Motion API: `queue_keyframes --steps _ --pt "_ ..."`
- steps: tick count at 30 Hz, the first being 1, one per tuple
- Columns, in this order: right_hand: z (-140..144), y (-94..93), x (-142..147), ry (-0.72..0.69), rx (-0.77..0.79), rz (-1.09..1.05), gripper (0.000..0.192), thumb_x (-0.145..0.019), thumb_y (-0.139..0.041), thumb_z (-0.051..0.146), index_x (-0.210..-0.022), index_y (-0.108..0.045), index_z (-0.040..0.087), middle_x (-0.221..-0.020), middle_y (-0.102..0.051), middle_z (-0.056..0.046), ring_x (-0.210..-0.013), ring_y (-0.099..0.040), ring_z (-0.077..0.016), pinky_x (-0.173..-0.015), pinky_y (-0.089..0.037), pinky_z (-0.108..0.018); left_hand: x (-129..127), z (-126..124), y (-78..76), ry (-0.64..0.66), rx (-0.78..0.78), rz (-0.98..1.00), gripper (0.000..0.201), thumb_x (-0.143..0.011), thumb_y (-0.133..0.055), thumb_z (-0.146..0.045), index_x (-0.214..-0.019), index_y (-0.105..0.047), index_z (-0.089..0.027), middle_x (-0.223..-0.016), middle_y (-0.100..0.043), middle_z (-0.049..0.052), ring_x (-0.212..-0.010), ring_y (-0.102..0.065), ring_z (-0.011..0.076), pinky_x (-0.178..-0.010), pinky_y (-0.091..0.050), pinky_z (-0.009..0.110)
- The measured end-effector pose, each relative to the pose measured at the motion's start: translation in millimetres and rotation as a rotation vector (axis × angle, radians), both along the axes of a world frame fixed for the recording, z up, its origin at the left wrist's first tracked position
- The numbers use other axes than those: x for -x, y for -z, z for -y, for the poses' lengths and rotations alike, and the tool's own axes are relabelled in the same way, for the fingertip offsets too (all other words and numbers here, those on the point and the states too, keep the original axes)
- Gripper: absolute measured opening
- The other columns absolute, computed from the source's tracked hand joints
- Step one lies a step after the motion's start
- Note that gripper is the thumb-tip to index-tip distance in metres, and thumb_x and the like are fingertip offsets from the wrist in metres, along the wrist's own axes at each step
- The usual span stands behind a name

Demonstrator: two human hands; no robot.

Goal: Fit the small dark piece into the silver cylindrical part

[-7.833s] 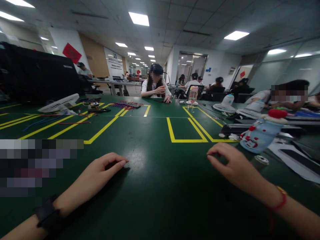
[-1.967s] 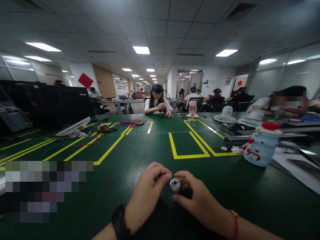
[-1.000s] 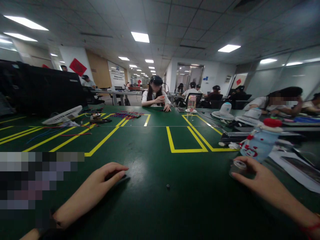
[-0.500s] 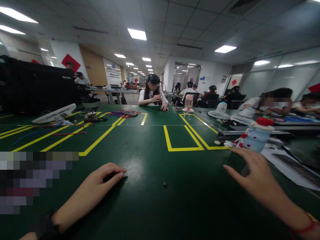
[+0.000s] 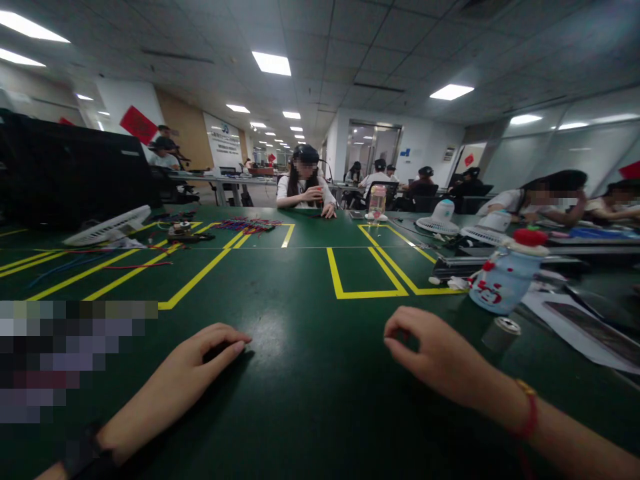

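Metal cylinder (image 5: 501, 335) stands untouched on the green table (image 5: 300, 407), between the right hand (image 5: 434, 353) and blue bottle (image 5: 506, 277), likely on end against rolling; that hand's thumb and forefinger curl nearly together, as do the left hand's (image 5: 206, 357); cannot tell whether either pinches anything.

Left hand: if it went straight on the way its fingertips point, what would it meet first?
Probably the right hand, across the green table; the left hand points roughly toward it. Depth is unclear, though: a path slanting farther out could cross flat yellow tape.
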State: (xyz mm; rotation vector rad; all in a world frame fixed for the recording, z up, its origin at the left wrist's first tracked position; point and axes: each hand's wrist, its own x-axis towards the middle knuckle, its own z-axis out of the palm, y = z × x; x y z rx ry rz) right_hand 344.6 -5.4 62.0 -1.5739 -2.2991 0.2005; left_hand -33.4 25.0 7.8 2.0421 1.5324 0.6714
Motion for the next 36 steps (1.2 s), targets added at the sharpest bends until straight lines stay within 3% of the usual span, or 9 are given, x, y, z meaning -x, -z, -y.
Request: queue_keyframes --steps 3,5,7,9,17,23,31,36 --pt "2.0 -18.9 -79.2 0.334 -0.076 0.062 0.027 -0.085 -0.048 0.043 -0.09 -0.064 0.021 -0.091 -0.065 -0.005 -0.08 -0.057 -0.017 -0.071 -0.041 -0.03 -1.6 -1.3 2.0 0.004 -0.015 -0.008 0.033 -0.088 -0.05 -0.052 -0.099 -0.069 -0.028 -0.107 -0.067 0.003 -0.101 -0.062 0.0248 -0.092 -0.047 0.039" --pt "2.0 -19.9 -131.9 0.586 -0.114 0.109 0.034 -0.085 -0.045 0.048 -0.091 -0.065 0.021 -0.089 -0.065 -0.006 -0.075 -0.058 -0.0182 -0.068 -0.04 -0.032 -2.6 -1.4 2.5 0.003 -0.018 -0.015 0.032 -0.087 -0.051 -0.052 -0.098 -0.069 -0.028 -0.107 -0.067 0.002 -0.101 -0.062 0.0246 -0.092 -0.046 0.039" --pt "2.2 -12.7 -171.7 0.651 -0.048 0.096 0.034 -0.083 -0.047 0.049 -0.089 -0.065 0.021 -0.09 -0.066 -0.007 -0.076 -0.059 -0.0194 -0.071 -0.041 -0.032 -3.8 -0.5 1.3 0.002 -0.016 -0.013 0.031 -0.087 -0.051 -0.051 -0.098 -0.069 -0.028 -0.107 -0.067 0.002 -0.101 -0.062 0.024 -0.093 -0.046 0.038" --pt "3.6 -3.6 -192.7 0.645 0.011 0.069 0.034 -0.082 -0.049 0.05 -0.088 -0.066 0.021 -0.092 -0.067 -0.007 -0.08 -0.06 -0.0207 -0.074 -0.041 -0.033 -5.3 0.8 -1.1 -0.005 -0.013 -0.01 0.031 -0.087 -0.051 -0.051 -0.098 -0.069 -0.028 -0.107 -0.068 0.001 -0.102 -0.062 0.0243 -0.093 -0.046 0.037" --pt "10.2 1.3 -195.8 0.641 0.052 0.032 0.035 -0.083 -0.047 0.052 -0.093 -0.064 0.023 -0.096 -0.067 -0.005 -0.084 -0.061 -0.0203 -0.077 -0.042 -0.031 -7.6 2.2 -5.7 -0.059 0.031 -0.009 0.032 -0.088 -0.05 -0.052 -0.099 -0.068 -0.028 -0.105 -0.069 -0.002 -0.102 -0.062 0.0232 -0.092 -0.045 0.036" --pt "9.8 2.9 -201.2 0.615 0.051 0.017 0.037 -0.083 -0.047 0.053 -0.096 -0.066 0.023 -0.102 -0.066 -0.008 -0.089 -0.062 -0.023 -0.079 -0.042 -0.034 -3.3 0.1 -1.7 -0.062 0.048 0.002 0.033 -0.087 -0.05 -0.054 -0.1 -0.067 -0.028 -0.105 -0.069 -0.001 -0.102 -0.061 0.026 -0.093 -0.044 0.041" --pt "14.5 2.1 -193.9 0.601 0.08 -0.068 0.038 -0.081 -0.051 0.052 -0.095 -0.067 0.02 -0.102 -0.067 -0.009 -0.092 -0.062 -0.024 -0.083 -0.044 -0.035 -2.6 -1.9 -1.2 -0.073 0.073 0.013 0.03 -0.086 -0.053 -0.052 -0.099 -0.068 -0.03 -0.104 -0.07 -0.005 -0.101 -0.062 0.023 -0.092 -0.044 0.034" --pt "16.0 7.7 -200.0 0.542 0.092 -0.289 0.047 -0.073 -0.062 0.043 -0.115 -0.059 0.022 -0.113 -0.065 -0.01 -0.096 -0.063 -0.0245 -0.08 -0.049 -0.032 -2.9 -1.7 -0.6 -0.066 0.077 0.017 0.03 -0.086 -0.052 -0.053 -0.099 -0.067 -0.031 -0.105 -0.07 -0.004 -0.102 -0.062 0.0238 -0.092 -0.044 0.036"
